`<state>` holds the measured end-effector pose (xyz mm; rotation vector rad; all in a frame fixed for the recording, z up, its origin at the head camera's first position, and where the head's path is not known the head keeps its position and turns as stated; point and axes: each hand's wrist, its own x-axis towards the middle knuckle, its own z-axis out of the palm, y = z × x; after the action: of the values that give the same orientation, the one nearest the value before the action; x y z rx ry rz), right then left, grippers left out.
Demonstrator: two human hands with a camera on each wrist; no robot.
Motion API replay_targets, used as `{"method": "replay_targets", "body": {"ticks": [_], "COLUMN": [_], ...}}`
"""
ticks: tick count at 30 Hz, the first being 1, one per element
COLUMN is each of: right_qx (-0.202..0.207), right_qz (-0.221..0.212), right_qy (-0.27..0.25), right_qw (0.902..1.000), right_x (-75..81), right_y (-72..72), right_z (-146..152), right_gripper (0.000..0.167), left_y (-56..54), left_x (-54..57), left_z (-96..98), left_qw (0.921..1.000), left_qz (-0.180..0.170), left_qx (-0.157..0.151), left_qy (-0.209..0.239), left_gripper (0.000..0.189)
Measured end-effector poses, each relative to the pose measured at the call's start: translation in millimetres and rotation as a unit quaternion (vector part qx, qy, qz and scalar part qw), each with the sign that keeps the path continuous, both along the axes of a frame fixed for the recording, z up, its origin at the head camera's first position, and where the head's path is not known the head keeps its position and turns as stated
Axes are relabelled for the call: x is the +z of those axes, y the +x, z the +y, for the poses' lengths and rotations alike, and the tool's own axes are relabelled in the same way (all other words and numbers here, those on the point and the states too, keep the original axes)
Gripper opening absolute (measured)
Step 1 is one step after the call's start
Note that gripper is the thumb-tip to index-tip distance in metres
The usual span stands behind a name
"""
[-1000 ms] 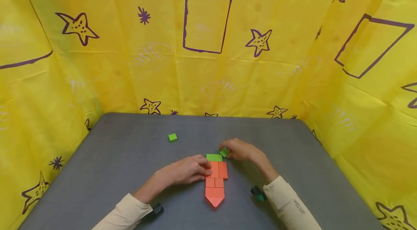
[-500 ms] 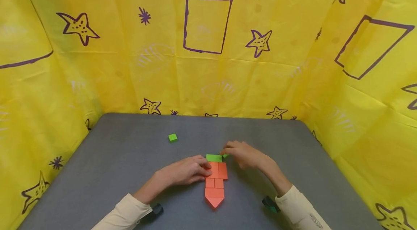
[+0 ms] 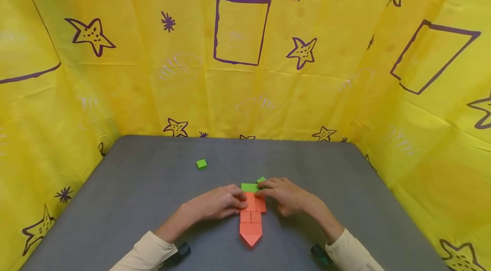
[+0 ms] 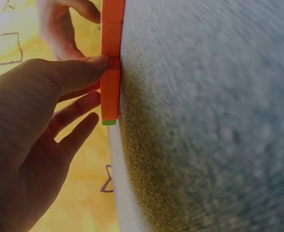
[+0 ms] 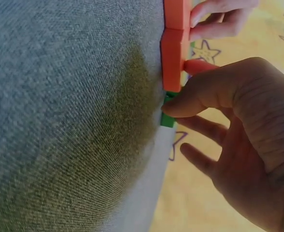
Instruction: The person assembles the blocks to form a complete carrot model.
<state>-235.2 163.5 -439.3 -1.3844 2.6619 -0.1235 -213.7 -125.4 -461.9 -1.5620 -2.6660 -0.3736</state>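
An arrow-like layout of flat orange blocks (image 3: 251, 217) lies on the table, a pointed piece (image 3: 251, 239) nearest me. My left hand (image 3: 215, 203) holds the orange block (image 4: 110, 92) at the layout's left side, thumb at its edge and fingers over it, mostly covering it. Across the far end lies a green rectangular block (image 3: 249, 187). A smaller green block (image 3: 261, 180) sits at its right end, slightly turned. My right hand (image 3: 289, 196) reaches over from the right, fingertips touching around the green pieces and the right orange block (image 5: 173, 60); its thumb stands apart in the head view.
Another small green block (image 3: 201, 164) lies alone farther back on the left. The grey table (image 3: 145, 168) is enclosed by yellow cloth walls (image 3: 184, 92) with purple drawings. A dark wrist camera (image 3: 321, 255) hangs under my right sleeve.
The right hand brought the small green block down to the green rectangle's right end. Its fingers then slid nearer me, onto the orange blocks. The left hand stayed put.
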Motion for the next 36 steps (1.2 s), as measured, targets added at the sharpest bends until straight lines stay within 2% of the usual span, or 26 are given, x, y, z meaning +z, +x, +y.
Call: {"method": "replay_targets", "body": {"ticks": [3,6,8,11,12,15,17,19,21,25,29,33,36], "right_qx": [0.0,-0.002,-0.004,-0.003,-0.002,-0.004,-0.004,-0.007,-0.011,-0.018,-0.009,-0.005,-0.008], "right_qz": [-0.005,-0.007,-0.009,-0.004,-0.002,-0.001,-0.001,-0.006,-0.01,-0.008,0.005,0.003,0.002], "right_qy": [-0.002,0.003,0.005,0.003,0.001,0.003,0.006,0.01,0.012,0.015,0.014,0.017,0.02], "right_qw": [1.0,1.0,0.9999,1.0,1.0,1.0,1.0,0.9999,0.9998,0.9997,0.9998,0.9998,0.9998], "right_x": [0.8,0.8,0.8,1.1,1.0,0.5,-0.1,0.0,1.0,2.0,3.1,3.4,2.8], "right_y": [0.2,-0.7,-0.9,-0.9,-0.6,0.7,0.4,0.4,0.3,1.1,0.4,0.9,1.3], "right_z": [-1.4,-1.8,-0.8,-0.4,-0.5,-0.5,-1.4,-1.7,-1.9,-0.9,-1.9,-1.6,-1.4], "right_gripper": [0.068,0.07,0.07,0.069,0.069,0.069,0.07,0.07,0.071,0.071,0.07,0.069,0.069], "left_y": [1.3,-3.7,-14.3,-36.7,-44.6,-64.8,-75.2,-83.0,-89.4,-95.1,-91.6,-83.8,-78.8], "left_x": [0.4,2.8,6.3,13.2,14.5,14.7,11.4,8.0,5.3,6.2,14.6,19.2,17.2], "left_z": [-0.3,-7.8,-18.5,-43.6,-53.2,-79.9,-95.2,-105.7,-111.8,-112.0,-101.2,-72.1,-44.1], "left_qw": [0.9997,0.9993,0.9987,0.9954,0.9937,0.989,0.9869,0.9866,0.9883,0.9903,0.9902,0.9946,0.9973], "left_qz": [-0.019,-0.024,-0.015,0.014,0.021,0.003,-0.029,-0.049,-0.045,-0.001,0.02,0.01,-0.003], "left_qx": [0.014,0.025,0.036,0.082,0.1,0.148,0.158,0.154,0.144,0.139,0.138,0.102,0.073], "left_qy": [-0.002,0.012,0.032,0.048,0.046,0.01,-0.016,-0.026,-0.02,0.001,0.008,0.018,0.012], "left_gripper": [0.029,0.037,0.042,0.045,0.045,0.048,0.047,0.043,0.035,0.027,0.03,0.029,0.025]}}
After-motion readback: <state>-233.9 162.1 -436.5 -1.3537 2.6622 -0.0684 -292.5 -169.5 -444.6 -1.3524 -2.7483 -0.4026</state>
